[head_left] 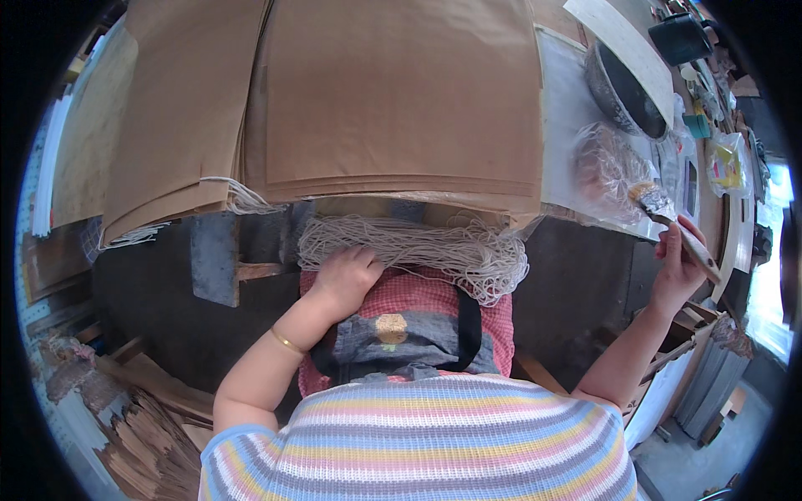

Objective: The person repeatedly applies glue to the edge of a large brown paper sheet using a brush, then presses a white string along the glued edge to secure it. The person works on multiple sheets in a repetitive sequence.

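Note:
My right hand is closed round the wooden handle of a flat brush. Whitish paste coats the bristles, which point up and left beside a clear plastic bag on the table's right side. On my lap lies a thick bundle of white cords. Curled fingers of my left hand press into its left part; the fingertips are partly hidden. Stacked brown paper sheets cover the table in front of me. A second brown paper stack lies to the left, with white cord ends sticking out at its near edge.
A dark bowl with a pale board across it stands at the far right, near a dark green pot. Folded brown paper is piled low at my left. A wooden box stands below my right hand.

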{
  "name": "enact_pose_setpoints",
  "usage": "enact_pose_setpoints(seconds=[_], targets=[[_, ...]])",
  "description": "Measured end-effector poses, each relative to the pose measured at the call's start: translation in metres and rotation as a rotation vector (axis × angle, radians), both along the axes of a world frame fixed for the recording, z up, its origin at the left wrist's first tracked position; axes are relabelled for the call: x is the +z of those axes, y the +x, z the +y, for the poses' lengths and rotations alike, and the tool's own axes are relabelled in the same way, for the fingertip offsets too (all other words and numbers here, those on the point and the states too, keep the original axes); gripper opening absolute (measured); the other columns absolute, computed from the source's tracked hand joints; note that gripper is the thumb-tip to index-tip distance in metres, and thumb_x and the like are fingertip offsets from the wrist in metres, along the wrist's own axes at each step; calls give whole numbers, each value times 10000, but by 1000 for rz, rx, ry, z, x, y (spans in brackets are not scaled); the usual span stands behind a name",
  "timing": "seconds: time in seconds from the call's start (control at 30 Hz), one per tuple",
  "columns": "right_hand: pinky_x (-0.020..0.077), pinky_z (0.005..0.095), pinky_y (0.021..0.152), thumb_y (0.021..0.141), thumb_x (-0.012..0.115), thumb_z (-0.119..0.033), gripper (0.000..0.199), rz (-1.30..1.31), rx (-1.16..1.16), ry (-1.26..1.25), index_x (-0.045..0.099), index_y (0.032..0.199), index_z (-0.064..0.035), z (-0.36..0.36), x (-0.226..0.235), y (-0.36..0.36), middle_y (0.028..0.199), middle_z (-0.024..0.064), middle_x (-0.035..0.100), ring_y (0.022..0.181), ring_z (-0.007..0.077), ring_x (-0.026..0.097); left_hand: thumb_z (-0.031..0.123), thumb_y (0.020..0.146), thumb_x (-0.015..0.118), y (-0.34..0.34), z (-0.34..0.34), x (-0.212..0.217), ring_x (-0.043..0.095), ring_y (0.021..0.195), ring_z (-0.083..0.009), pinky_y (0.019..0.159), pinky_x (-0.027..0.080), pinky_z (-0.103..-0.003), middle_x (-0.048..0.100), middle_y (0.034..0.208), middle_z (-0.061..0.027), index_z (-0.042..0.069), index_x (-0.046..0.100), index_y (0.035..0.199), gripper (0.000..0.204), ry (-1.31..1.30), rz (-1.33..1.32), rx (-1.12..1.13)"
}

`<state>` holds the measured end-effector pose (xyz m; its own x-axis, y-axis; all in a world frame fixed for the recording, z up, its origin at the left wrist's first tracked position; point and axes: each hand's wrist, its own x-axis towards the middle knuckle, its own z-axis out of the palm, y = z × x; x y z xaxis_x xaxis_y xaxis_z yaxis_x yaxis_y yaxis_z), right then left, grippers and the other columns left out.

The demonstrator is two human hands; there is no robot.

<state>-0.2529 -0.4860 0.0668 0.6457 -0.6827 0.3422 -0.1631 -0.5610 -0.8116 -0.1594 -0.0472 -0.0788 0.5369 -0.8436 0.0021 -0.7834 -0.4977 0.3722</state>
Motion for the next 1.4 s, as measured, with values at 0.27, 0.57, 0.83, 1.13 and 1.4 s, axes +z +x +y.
enact_pose_setpoints(seconds=[0.27,0.57,0.83,1.13,1.4], targets=[[366,188,529,846,700,-78,120,-134,236,167,606,802,-18,90,-12,31,663,15,573,565,54,480,63,705,626,-1,21,15,589,788,-285,684,488,-389,602,787,-106,56,660,748,55,-247,156,127],[390,188,558,892,655,-116,132,6,509,673,664,858,11,221,-25,129,729,-13,611,634,43,520,4,709,628,17,77,48,552,952,-322,803,475,-391,611,975,-153,-19,581,659,72,145,-89,604],[459,266,530,848,664,-124,182,157,705,241,654,773,42,268,-42,185,658,125,638,572,143,611,-36,726,585,67,19,71,517,1069,-360,923,448,-416,532,1280,-245,-43,556,786,67,-141,-159,428],[477,405,548,796,640,-212,269,392,309,-212,614,661,20,154,-40,153,577,196,585,587,346,640,-42,745,514,74,14,64,515,1120,-357,975,439,-409,511,1301,-281,-85,575,803,94,83,-146,396],[471,328,540,830,647,-261,274,428,372,-235,667,764,4,130,-35,157,586,119,595,550,212,608,-19,806,526,72,11,66,512,1077,-351,940,441,-415,505,1322,-251,-66,545,786,55,138,-183,396]])
